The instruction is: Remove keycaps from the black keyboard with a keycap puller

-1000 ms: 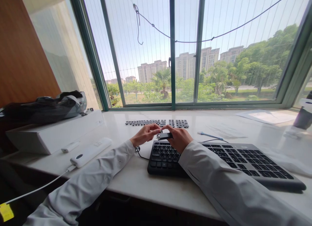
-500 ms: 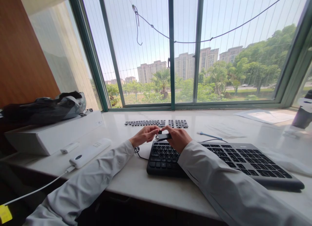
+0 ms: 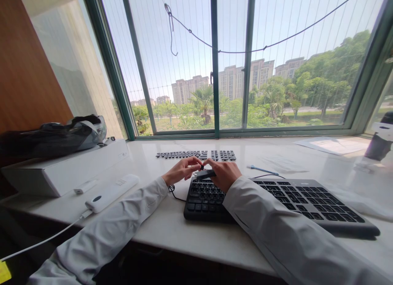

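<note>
Above the left part of a black keyboard point(image 3: 322, 223), my two hands meet at the fingertips. My left hand point(image 3: 181, 171) is closed in a pinch on a small black keycap point(image 3: 202, 167). In my right hand point(image 3: 226, 174) lies a dark bar-shaped tool point(image 3: 205, 174) with a pale tip pointing left; its exact kind is unclear. The right fingertips are close to the keycap, and whether they touch it I cannot tell. Many key positions on the keyboard show bare sockets, while some caps sit at its left front. Loose keycaps point(image 3: 181, 155) lie in rows behind my hands.
A blue stick-like tool point(image 3: 264, 170) lies behind the keyboard. Papers point(image 3: 333, 145) and a dark bottle point(image 3: 379, 143) are at the right. On the left are a white power bank point(image 3: 110, 193) with a cable and a white box point(image 3: 66, 166) bearing a dark bag point(image 3: 55, 133).
The tool in my right hand has tilted, its pale tip shifting slightly left and down. My left fingers have moved slightly around the keycap. The whole view has shifted a little.
</note>
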A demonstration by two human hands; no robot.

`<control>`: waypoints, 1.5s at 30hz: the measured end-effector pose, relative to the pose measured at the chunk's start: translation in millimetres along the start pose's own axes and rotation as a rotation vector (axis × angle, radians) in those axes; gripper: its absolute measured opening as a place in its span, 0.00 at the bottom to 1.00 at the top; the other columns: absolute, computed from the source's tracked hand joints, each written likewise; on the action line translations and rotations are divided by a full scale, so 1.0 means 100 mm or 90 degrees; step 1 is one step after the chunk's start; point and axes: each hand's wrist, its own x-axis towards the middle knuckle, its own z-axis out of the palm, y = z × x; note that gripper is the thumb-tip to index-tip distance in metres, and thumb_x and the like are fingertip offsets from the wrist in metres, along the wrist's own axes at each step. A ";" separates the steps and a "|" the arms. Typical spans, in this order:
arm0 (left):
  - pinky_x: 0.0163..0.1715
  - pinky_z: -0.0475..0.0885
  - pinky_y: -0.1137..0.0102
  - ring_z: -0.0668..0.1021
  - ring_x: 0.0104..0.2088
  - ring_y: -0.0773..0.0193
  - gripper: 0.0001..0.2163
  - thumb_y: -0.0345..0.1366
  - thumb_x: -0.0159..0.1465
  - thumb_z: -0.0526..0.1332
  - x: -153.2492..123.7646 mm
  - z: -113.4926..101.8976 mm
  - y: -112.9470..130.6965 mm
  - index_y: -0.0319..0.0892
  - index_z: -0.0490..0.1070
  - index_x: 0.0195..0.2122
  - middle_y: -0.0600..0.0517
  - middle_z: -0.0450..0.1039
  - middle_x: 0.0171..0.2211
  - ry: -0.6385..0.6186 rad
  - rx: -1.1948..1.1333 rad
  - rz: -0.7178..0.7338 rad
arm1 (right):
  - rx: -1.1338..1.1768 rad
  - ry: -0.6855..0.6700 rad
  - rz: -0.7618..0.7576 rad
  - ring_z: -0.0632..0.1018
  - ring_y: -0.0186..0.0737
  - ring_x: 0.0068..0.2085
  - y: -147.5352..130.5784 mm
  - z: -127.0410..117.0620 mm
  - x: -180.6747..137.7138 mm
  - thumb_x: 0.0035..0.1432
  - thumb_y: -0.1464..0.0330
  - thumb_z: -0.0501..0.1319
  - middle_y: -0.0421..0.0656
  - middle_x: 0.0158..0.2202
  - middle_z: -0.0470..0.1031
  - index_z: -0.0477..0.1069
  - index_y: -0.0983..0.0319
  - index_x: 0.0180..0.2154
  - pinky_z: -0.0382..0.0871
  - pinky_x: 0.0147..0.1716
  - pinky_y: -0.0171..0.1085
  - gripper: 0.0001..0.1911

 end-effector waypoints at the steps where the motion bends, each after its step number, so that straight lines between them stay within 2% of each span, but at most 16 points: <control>1: 0.14 0.59 0.80 0.63 0.18 0.79 0.20 0.49 0.61 0.64 0.00 0.00 -0.01 0.38 0.69 0.45 0.50 0.71 0.38 0.000 0.011 0.002 | -0.004 -0.005 0.006 0.81 0.48 0.39 -0.01 -0.01 0.00 0.58 0.68 0.57 0.42 0.38 0.82 0.68 0.54 0.52 0.62 0.31 0.37 0.20; 5: 0.13 0.60 0.81 0.66 0.19 0.80 0.21 0.48 0.59 0.66 0.01 -0.02 -0.05 0.39 0.69 0.46 0.47 0.70 0.45 0.011 0.046 0.023 | -0.003 -0.013 0.027 0.81 0.47 0.38 -0.03 -0.03 0.00 0.60 0.65 0.56 0.43 0.37 0.82 0.68 0.54 0.52 0.62 0.31 0.37 0.17; 12: 0.12 0.59 0.81 0.65 0.17 0.80 0.20 0.46 0.58 0.68 0.02 -0.01 -0.07 0.40 0.70 0.47 0.47 0.73 0.44 0.069 0.067 0.074 | 0.009 -0.015 0.040 0.81 0.46 0.37 -0.04 -0.04 0.01 0.59 0.67 0.57 0.43 0.37 0.82 0.68 0.55 0.51 0.62 0.32 0.36 0.17; 19: 0.12 0.57 0.80 0.66 0.17 0.79 0.19 0.46 0.58 0.68 -0.01 0.00 -0.01 0.38 0.71 0.43 0.47 0.74 0.42 0.083 0.080 0.066 | 0.024 0.014 0.023 0.81 0.46 0.37 -0.03 0.00 -0.01 0.58 0.67 0.58 0.43 0.38 0.82 0.69 0.55 0.51 0.61 0.31 0.36 0.18; 24: 0.13 0.57 0.80 0.65 0.17 0.79 0.17 0.46 0.59 0.67 -0.02 -0.01 0.00 0.38 0.70 0.41 0.53 0.72 0.32 0.078 0.064 0.064 | 0.039 0.059 0.011 0.81 0.45 0.36 0.00 0.05 0.00 0.64 0.63 0.54 0.43 0.35 0.82 0.70 0.55 0.50 0.60 0.31 0.36 0.14; 27: 0.13 0.56 0.80 0.64 0.17 0.78 0.17 0.47 0.59 0.67 -0.01 -0.01 -0.02 0.39 0.69 0.39 0.56 0.68 0.27 0.081 0.055 0.069 | 0.032 0.081 0.008 0.81 0.44 0.34 0.01 0.08 0.02 0.64 0.63 0.54 0.42 0.33 0.81 0.70 0.56 0.47 0.59 0.31 0.36 0.12; 35: 0.14 0.54 0.80 0.63 0.18 0.77 0.19 0.48 0.58 0.67 0.00 -0.01 -0.05 0.39 0.69 0.40 0.56 0.67 0.27 0.093 0.065 0.075 | 0.043 0.089 0.012 0.80 0.41 0.38 -0.03 0.03 -0.01 0.60 0.68 0.57 0.41 0.41 0.81 0.70 0.55 0.45 0.59 0.29 0.35 0.11; 45: 0.16 0.55 0.80 0.64 0.19 0.77 0.18 0.47 0.59 0.67 -0.01 -0.01 -0.03 0.39 0.70 0.42 0.54 0.70 0.30 0.096 0.077 0.078 | 0.068 0.084 -0.002 0.78 0.42 0.42 -0.02 0.03 0.01 0.57 0.71 0.58 0.43 0.43 0.79 0.70 0.57 0.44 0.63 0.34 0.36 0.12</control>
